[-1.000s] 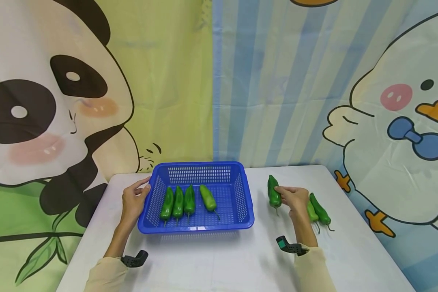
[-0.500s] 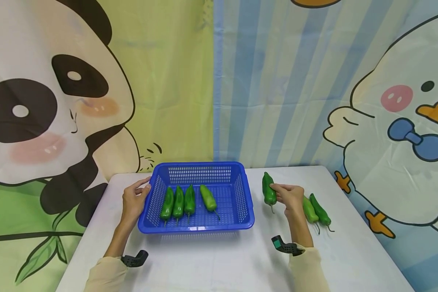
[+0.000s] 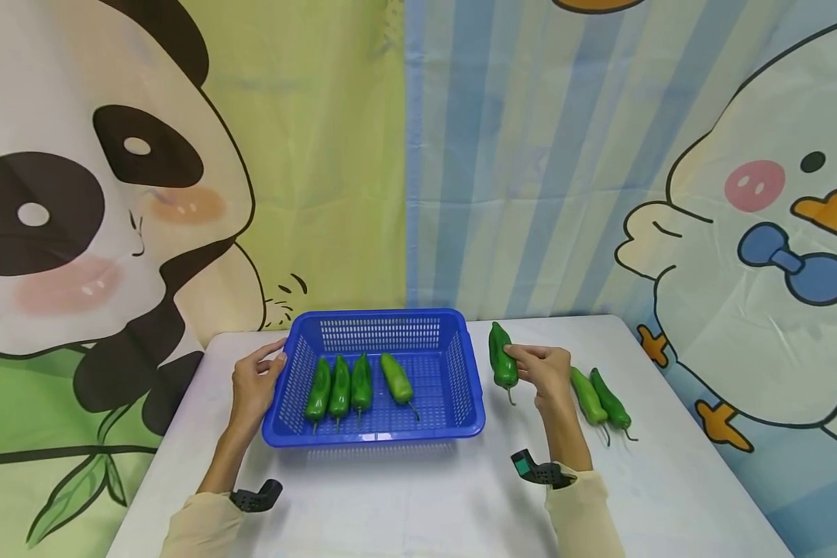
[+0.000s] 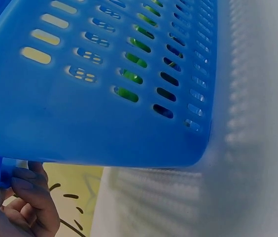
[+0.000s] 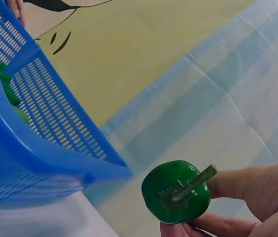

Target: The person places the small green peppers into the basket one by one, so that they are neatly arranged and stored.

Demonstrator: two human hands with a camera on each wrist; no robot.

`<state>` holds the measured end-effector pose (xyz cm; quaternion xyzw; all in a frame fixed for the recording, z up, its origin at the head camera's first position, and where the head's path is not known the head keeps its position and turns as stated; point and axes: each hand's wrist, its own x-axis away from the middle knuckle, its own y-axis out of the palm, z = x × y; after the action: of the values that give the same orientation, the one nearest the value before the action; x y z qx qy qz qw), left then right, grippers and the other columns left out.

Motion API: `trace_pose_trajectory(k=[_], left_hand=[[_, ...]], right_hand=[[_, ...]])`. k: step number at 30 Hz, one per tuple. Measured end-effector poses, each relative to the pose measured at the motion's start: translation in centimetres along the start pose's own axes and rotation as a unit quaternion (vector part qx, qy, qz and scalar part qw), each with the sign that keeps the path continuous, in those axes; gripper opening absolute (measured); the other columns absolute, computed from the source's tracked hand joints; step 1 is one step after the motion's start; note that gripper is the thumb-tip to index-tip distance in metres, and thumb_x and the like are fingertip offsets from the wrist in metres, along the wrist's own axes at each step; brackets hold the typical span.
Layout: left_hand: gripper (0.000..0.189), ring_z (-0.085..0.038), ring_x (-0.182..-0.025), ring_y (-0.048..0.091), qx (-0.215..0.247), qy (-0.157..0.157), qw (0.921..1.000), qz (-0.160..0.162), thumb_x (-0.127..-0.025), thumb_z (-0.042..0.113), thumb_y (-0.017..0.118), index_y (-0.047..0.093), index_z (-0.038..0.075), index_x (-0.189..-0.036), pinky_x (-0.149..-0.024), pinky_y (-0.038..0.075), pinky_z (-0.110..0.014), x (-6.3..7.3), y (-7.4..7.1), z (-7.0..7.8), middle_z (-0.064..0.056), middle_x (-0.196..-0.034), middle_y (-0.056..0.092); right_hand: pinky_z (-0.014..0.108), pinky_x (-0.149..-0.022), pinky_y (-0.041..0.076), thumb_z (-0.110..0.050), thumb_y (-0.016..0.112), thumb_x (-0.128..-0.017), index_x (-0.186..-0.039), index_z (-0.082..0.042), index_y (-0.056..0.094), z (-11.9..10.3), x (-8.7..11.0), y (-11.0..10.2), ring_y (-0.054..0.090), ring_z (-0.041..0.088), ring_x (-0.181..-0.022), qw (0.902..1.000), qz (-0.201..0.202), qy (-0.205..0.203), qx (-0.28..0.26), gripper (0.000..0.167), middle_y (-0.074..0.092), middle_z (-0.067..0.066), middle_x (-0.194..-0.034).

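My right hand [image 3: 547,370] pinches a dark green pepper [image 3: 504,356] between thumb and fingers, just right of the blue plastic basket [image 3: 373,437]. Its stem end faces the camera in the right wrist view, where the pepper [image 5: 171,197] is apart from the basket wall. With curled fingers, my left hand [image 3: 254,384] grips the basket's left rim; the left wrist view shows those fingers [image 4: 35,197] under the rim. Inside the basket, three dark green peppers lie side by side at the left, and a paler green pepper [image 3: 397,378] lies farther right.
Two more peppers lie on the white table [image 3: 390,504] right of my right hand: a pale one [image 3: 589,397] and a darker one [image 3: 610,399]. A cartoon-printed curtain [image 3: 335,155] hangs behind the table's far edge. Each wrist wears a black camera mount.
My right hand has moved left toward the basket with the pepper, slightly up in the head view, uncovering more of the pale pepper on the table. Left hand and basket stay put.
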<state>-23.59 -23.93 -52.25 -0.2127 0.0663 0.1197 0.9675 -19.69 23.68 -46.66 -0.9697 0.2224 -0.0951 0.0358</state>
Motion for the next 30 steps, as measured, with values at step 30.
trace_pose_trajectory(k=[30], left_hand=[[0.039,0.004,-0.064,0.069,0.003,0.002,1.0,-0.004,-0.112,0.018,0.063,0.067,0.006,-0.148,-0.058,0.057,-0.018,0.0,-0.1,0.0,-0.033,-0.109,0.079]], right_hand=[[0.021,-0.067,0.063,-0.011,0.086,-0.092,-0.118,0.015,0.076,-1.9,1.9,4.2,0.076,0.008,-0.069,0.9969,-0.068,-0.039,-0.004,0.038,0.082,0.011,-0.092]])
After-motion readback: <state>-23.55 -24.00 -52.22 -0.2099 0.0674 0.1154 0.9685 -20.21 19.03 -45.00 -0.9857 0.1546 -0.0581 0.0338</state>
